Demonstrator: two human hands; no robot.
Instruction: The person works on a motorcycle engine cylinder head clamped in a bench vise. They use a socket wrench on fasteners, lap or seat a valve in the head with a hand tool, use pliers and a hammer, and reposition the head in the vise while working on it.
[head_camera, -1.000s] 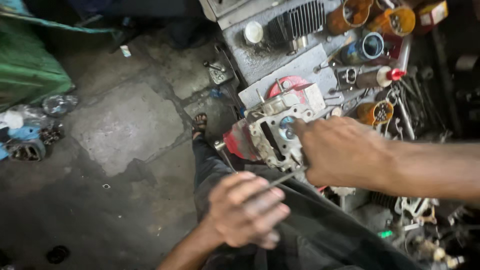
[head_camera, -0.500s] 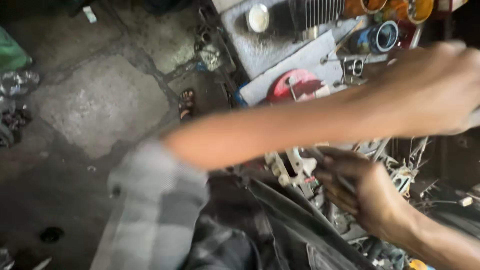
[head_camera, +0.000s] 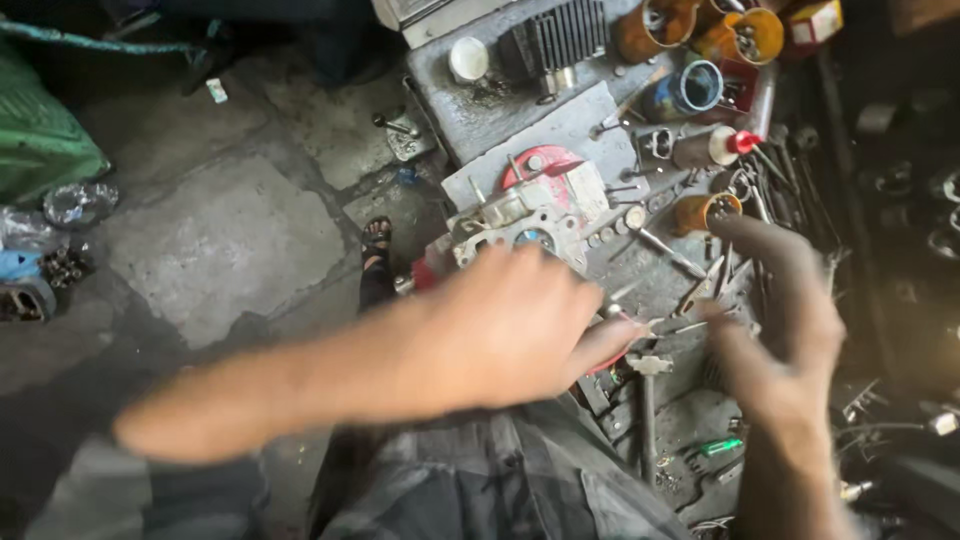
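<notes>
My left hand (head_camera: 510, 330) is blurred and reaches across the middle, covering the near side of a grey and red engine casing (head_camera: 540, 205) on the low bench. Its fingertips point at a thin metal tool (head_camera: 672, 324) that lies between both hands. The blur hides whether the fingers grip the tool. My right hand (head_camera: 780, 320) hovers at the right with its fingers spread, and its thumb tip is close to the tool's other end. My grey trousers fill the bottom of the view.
Orange and blue tins (head_camera: 700, 90), a white bottle with a red cap (head_camera: 715, 145) and loose bolts crowd the metal bench (head_camera: 480, 115). A T-handle wrench (head_camera: 648, 395) lies near my knee. A sandalled foot (head_camera: 376, 238) rests on the stone floor (head_camera: 220, 240). A green sack (head_camera: 40, 140) sits far left.
My left arm has pulled back from its reach to the upper right and now lies over the casing. My right hand has risen and spread its fingers.
</notes>
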